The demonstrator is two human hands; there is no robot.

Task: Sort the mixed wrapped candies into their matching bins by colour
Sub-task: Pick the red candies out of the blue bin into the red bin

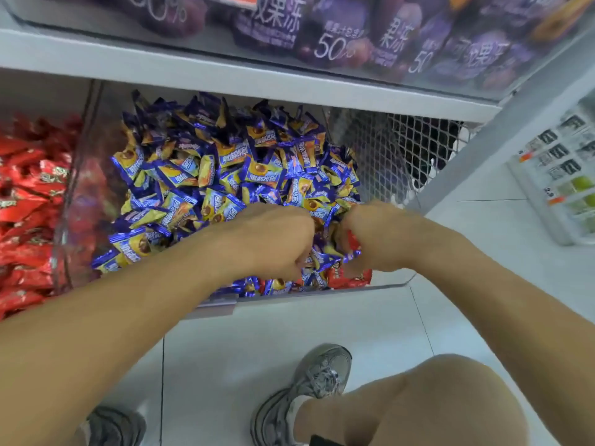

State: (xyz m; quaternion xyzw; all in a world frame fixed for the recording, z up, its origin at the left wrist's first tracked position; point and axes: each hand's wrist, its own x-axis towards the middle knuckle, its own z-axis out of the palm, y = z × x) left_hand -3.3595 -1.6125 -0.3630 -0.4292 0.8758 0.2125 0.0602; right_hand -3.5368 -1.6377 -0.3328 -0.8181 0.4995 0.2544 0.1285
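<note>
Both your hands dig into the near right of the blue-and-yellow candies (209, 175): left hand (273, 239) curled, grip contents hidden; right hand (376, 236) grips a red candy (352, 238).

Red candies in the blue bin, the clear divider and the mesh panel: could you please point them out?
red candies (349, 278): head view, wrapper at front corner.
clear divider (77, 201): head view, mid-pane.
mesh panel (380, 149): head view, white lattice.

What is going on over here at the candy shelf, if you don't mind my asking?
A person is picking through the bin of blue-and-yellow candies with both hands. The right hand is curled around a red candy that doesn't belong there, and the left hand digs in the pile beside it. More stray red candies lie at the bin's front right corner. The red candy bin is to the left.
</note>
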